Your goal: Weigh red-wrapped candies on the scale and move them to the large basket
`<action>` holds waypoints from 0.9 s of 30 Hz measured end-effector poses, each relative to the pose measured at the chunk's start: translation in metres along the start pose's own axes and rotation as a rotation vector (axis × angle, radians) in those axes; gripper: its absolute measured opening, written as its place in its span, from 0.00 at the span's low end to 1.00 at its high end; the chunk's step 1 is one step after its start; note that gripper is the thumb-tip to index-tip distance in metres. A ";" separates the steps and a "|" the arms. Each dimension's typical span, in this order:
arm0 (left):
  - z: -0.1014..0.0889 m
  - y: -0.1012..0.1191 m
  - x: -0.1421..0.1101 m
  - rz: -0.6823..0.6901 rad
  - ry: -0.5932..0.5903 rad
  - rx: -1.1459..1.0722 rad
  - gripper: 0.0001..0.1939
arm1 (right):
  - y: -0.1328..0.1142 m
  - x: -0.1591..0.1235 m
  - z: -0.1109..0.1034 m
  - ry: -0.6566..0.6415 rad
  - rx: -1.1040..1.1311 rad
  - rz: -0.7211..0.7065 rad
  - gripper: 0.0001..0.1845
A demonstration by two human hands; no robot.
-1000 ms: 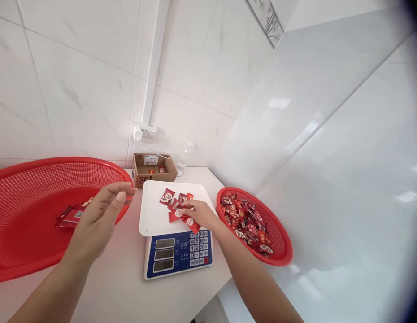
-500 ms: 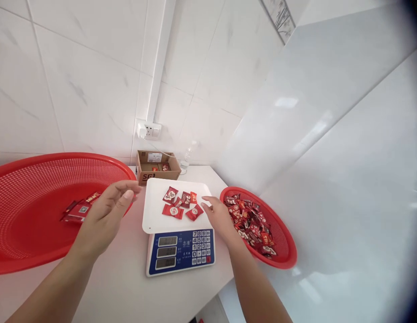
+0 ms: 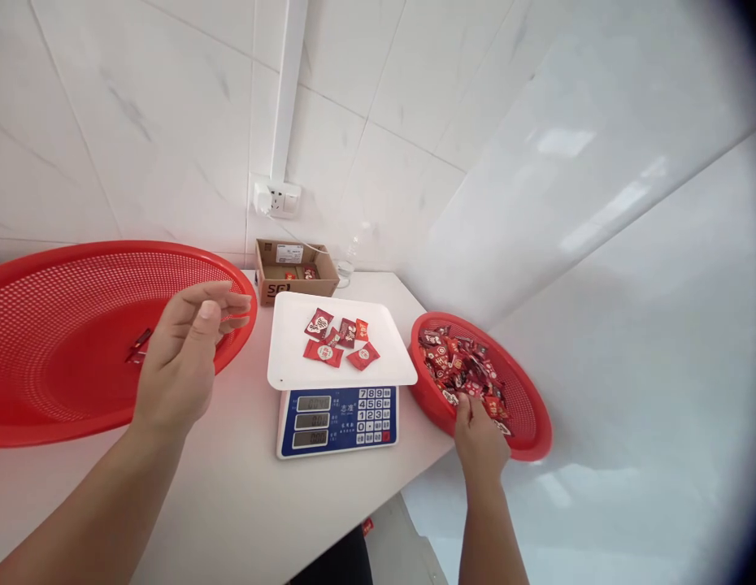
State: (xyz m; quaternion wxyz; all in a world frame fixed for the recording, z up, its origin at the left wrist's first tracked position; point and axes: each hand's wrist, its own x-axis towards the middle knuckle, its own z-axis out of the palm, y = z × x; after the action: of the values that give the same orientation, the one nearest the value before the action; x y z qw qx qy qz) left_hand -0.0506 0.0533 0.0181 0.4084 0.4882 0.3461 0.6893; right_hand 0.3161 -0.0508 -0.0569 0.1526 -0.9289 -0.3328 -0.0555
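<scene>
My left hand [image 3: 184, 353] hovers in front of the left red basket [image 3: 24, 431], fingers apart and nothing in it. It partly hides a dark red packet [image 3: 138, 348] lying in that basket. On the right, my right hand [image 3: 480, 439] reaches over the near rim of a smaller red basket [image 3: 540, 447]. Its fingers are closed among small red and maroon packets [image 3: 460, 366]; what they grip is hidden. Between my hands stands a digital scale [image 3: 338, 422] with a white pan [image 3: 293, 366]. Several wrapped packets [image 3: 323, 353] lie spread on the pan.
Behind the scale is an open cardboard box [image 3: 298, 288] with a few packets inside. A clear plastic bottle [image 3: 350, 260] stands beside it, near a cable from the wall socket [image 3: 284, 199]. The white table [image 3: 232, 487] has its front edge at lower right.
My right hand has let go of the packets on the pan and moved right and down into the smaller basket. My left hand stays open near the left basket. The camera view has shifted.
</scene>
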 end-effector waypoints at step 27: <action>-0.002 -0.002 -0.006 -0.047 -0.079 0.133 0.15 | -0.009 -0.002 0.001 -0.004 -0.097 -0.030 0.25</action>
State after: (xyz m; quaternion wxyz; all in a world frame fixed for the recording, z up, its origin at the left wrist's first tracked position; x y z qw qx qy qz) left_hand -0.0506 0.0485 0.0134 0.4045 0.5328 0.3862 0.6351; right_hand 0.3090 -0.0456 -0.0561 0.1060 -0.9302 -0.3439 -0.0719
